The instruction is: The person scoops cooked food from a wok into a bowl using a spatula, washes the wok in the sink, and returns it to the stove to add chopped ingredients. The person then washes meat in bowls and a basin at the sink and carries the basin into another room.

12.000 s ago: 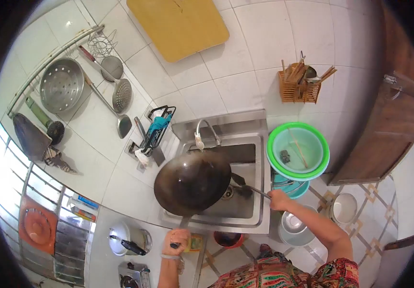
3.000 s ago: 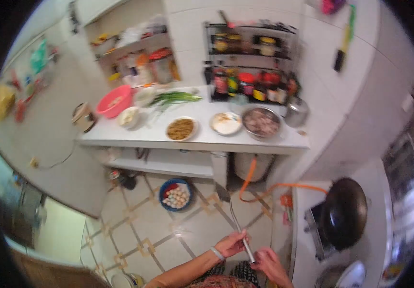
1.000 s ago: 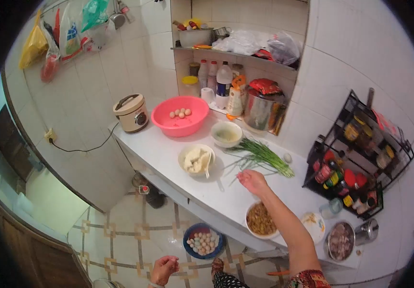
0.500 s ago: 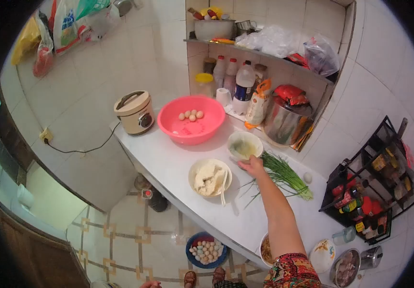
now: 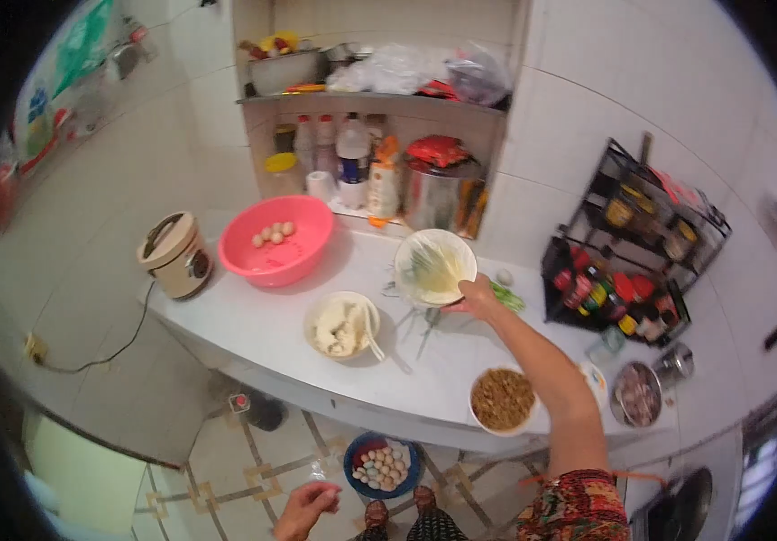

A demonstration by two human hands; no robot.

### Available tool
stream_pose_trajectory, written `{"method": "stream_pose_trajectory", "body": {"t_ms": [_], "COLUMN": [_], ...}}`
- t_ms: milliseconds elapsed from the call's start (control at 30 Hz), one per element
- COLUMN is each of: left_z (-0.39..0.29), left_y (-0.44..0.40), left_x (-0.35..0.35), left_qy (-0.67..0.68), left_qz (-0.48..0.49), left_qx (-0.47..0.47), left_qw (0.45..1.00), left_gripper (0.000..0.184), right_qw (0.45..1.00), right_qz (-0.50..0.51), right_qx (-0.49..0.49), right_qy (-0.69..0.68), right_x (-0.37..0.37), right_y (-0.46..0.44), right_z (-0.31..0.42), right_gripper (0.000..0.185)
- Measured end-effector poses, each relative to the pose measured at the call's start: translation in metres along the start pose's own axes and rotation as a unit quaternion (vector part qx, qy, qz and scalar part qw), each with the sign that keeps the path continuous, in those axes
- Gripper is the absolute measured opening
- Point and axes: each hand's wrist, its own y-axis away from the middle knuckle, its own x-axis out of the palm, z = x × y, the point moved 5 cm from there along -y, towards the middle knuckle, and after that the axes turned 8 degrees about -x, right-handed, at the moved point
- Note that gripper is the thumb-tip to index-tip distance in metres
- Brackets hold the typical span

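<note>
My right hand (image 5: 471, 299) grips the rim of a white bowl (image 5: 417, 287) with a little pale yellowish liquid in it. The bowl is lifted over the counter and hides most of the green chives (image 5: 507, 297). To its left stands a bowl of white dough or flour (image 5: 325, 335) with a white spoon (image 5: 375, 347) leaning at its edge. My left hand (image 5: 309, 510) hangs low in front of the counter, above the floor, its fingers loosely curved and nothing visible in it.
A pink basin (image 5: 235, 239) with several eggs and a rice cooker (image 5: 178, 261) stand left on the counter. A bowl of brown filling (image 5: 503, 398), a pot of meat (image 5: 636, 394) and a black spice rack (image 5: 618, 243) are right. A blue basin of eggs (image 5: 352, 482) sits on the floor.
My right hand has raised the bowl off the counter and brought it to the right, over the chives. My left hand has come further into view. The camera view has turned right.
</note>
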Motion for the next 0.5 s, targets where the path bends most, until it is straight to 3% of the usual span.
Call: {"method": "stream_pose_trajectory", "body": {"t_ms": [100, 167, 233, 300, 433, 500], "left_z": [-0.038, -0.053, -0.072, -0.085, -0.082, -0.044], "left_y": [-0.037, -0.067, -0.086, -0.086, -0.05, -0.043], "left_x": [0.05, 0.089, 0.14, 0.187, 0.265, 0.291], "left_qy": [-0.021, 0.012, 0.11, 0.217, 0.206, 0.144], "left_qz": [0.127, 0.219, 0.246, 0.329, 0.514, 0.497], "left_qx": [0.027, 0.015, 0.018, -0.101, -0.097, -0.089], "left_qw": [0.991, 0.976, 0.963, 0.914, 0.827, 0.851], "left_gripper": [0.03, 0.036, 0.043, 0.051, 0.054, 0.052], "right_qw": [1.0, 0.999, 0.999, 0.998, 0.993, 0.991], "right_qz": [0.0, -0.004, 0.006, 0.01, -0.073, -0.091], "right_qx": [0.002, 0.013, 0.028, 0.039, 0.079, 0.094], "right_qy": [0.03, 0.043, 0.037, 0.039, 0.048, 0.03], "right_x": [-0.03, -0.047, -0.057, -0.071, -0.092, -0.106], "right_y": [0.082, 0.143, 0.206, 0.266, 0.388, 0.44], "right_z": [0.033, 0.048, 0.058, 0.061, 0.055, 0.043], "right_gripper": [0.043, 0.042, 0.042, 0.045, 0.046, 0.047]}}
